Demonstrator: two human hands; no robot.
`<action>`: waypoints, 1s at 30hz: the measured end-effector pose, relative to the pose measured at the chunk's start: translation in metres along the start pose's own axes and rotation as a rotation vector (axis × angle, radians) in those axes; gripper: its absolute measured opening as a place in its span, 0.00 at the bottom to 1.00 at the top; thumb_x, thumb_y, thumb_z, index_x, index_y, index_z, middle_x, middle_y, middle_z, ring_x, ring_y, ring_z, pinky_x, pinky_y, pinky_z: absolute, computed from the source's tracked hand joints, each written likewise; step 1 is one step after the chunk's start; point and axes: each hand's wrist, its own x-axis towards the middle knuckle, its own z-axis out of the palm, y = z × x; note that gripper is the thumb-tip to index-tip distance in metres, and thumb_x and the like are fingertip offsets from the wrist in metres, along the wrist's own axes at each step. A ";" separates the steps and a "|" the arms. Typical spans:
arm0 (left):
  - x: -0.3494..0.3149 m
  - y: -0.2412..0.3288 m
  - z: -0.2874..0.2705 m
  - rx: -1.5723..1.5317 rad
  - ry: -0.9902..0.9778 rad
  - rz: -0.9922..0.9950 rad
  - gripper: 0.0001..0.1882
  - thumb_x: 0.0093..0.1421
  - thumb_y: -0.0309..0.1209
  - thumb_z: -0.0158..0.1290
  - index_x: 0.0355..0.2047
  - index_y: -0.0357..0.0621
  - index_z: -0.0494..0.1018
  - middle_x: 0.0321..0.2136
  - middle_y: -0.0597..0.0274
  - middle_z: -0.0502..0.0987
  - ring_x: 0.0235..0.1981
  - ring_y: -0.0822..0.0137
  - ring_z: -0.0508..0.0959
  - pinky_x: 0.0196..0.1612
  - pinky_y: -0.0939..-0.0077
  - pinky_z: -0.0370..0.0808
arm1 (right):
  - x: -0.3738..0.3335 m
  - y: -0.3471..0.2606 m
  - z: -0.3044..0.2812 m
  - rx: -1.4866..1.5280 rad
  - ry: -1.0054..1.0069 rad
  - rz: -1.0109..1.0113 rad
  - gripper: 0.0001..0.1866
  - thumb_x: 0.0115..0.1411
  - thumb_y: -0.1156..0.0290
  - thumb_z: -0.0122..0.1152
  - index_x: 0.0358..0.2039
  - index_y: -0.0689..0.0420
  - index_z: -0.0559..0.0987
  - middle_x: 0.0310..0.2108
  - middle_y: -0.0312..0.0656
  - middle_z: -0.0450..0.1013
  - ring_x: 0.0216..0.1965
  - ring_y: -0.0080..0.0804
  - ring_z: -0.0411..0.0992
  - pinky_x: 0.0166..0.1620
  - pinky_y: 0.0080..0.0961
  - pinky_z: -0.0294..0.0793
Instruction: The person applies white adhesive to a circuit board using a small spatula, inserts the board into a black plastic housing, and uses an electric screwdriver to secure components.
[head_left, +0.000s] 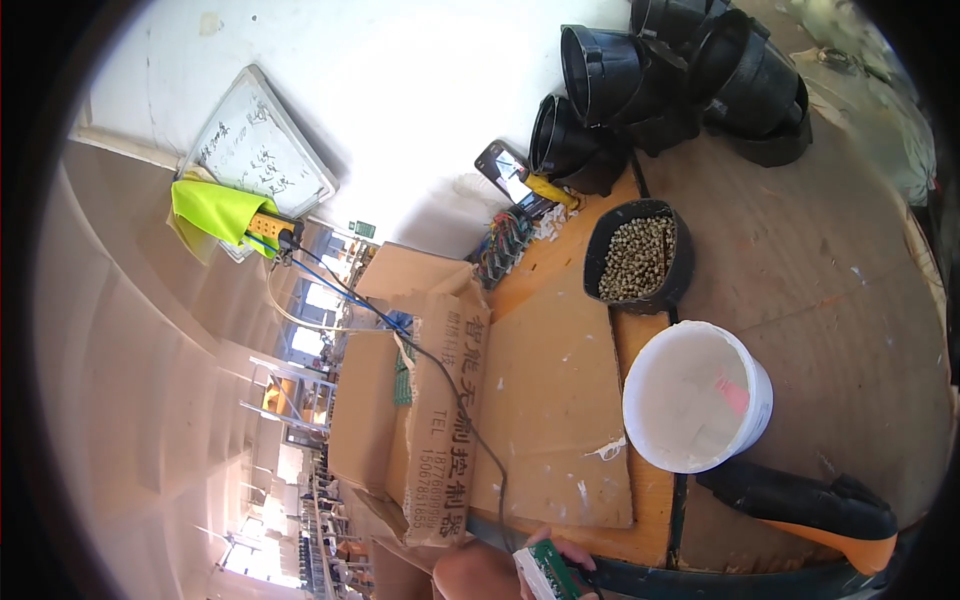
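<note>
At the bottom edge, what looks like my left hand (568, 552) is closed around a green circuit board (552, 562) with a white part along its side. Only some fingers show, behind and above the board; the rest is cut off by the frame. Left of it is a rounded patch of bare skin, and I cannot tell whether it is an arm or a knee. A dark cable (487, 445) runs down from the power strip (268, 228) to near the hand. My right hand cannot be made out.
An open cardboard box (440, 420) stands left of the hand, with green boards inside. On the cardboard-covered table are a white bucket (755, 400), a black tub of small metal parts (672, 293), a black-and-orange hand tool (800, 505), several black plastic housings (605, 75) and a phone (505, 170).
</note>
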 end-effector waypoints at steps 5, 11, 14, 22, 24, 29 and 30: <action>0.001 0.004 0.019 0.126 0.134 -0.002 0.56 0.53 0.51 0.61 0.70 0.39 0.42 0.41 0.37 0.72 0.38 0.44 0.76 0.38 0.47 0.76 | 0.000 0.005 -0.001 0.000 0.018 0.003 0.20 0.62 0.65 0.62 0.49 0.66 0.77 0.38 0.44 0.78 0.39 0.32 0.76 0.43 0.32 0.76; 0.015 0.010 0.063 0.347 0.369 -0.021 0.48 0.59 0.52 0.54 0.69 0.37 0.47 0.37 0.39 0.73 0.35 0.47 0.76 0.35 0.51 0.76 | 0.002 0.009 -0.012 -0.013 0.041 0.013 0.21 0.62 0.65 0.62 0.50 0.66 0.77 0.39 0.44 0.78 0.39 0.31 0.75 0.44 0.31 0.76; 0.024 0.009 0.076 0.409 0.454 -0.025 0.45 0.62 0.53 0.51 0.69 0.37 0.49 0.35 0.40 0.74 0.34 0.48 0.76 0.34 0.53 0.76 | 0.002 0.010 -0.028 -0.025 0.063 0.002 0.21 0.62 0.65 0.62 0.50 0.66 0.76 0.39 0.44 0.77 0.40 0.31 0.75 0.44 0.31 0.76; 0.046 -0.010 0.092 0.321 0.564 0.077 0.44 0.65 0.59 0.39 0.67 0.33 0.52 0.28 0.41 0.74 0.26 0.52 0.76 0.35 0.58 0.76 | -0.046 0.036 -0.171 -0.120 0.212 -0.123 0.21 0.63 0.65 0.62 0.51 0.66 0.76 0.40 0.44 0.77 0.40 0.31 0.75 0.44 0.31 0.76; 0.095 0.021 0.150 0.715 0.687 0.170 0.51 0.41 0.43 0.73 0.57 0.25 0.59 0.28 0.50 0.77 0.24 0.63 0.75 0.37 0.75 0.73 | -0.074 0.036 -0.232 -0.152 0.278 -0.182 0.22 0.63 0.65 0.62 0.51 0.66 0.76 0.40 0.44 0.77 0.40 0.30 0.75 0.44 0.31 0.76; 0.083 0.008 0.139 0.526 0.804 0.224 0.49 0.47 0.49 0.69 0.60 0.33 0.57 0.31 0.58 0.71 0.25 0.69 0.75 0.25 0.78 0.73 | -0.312 -0.149 -0.312 0.194 0.538 -0.536 0.18 0.68 0.65 0.55 0.51 0.65 0.78 0.38 0.43 0.81 0.34 0.31 0.79 0.39 0.30 0.81; 0.089 0.019 0.137 0.500 0.742 0.145 0.44 0.53 0.49 0.64 0.60 0.35 0.58 0.33 0.57 0.71 0.25 0.69 0.74 0.25 0.76 0.73 | -0.374 -0.195 -0.313 0.312 0.495 -0.662 0.17 0.68 0.65 0.55 0.51 0.64 0.78 0.38 0.45 0.81 0.33 0.32 0.79 0.37 0.30 0.81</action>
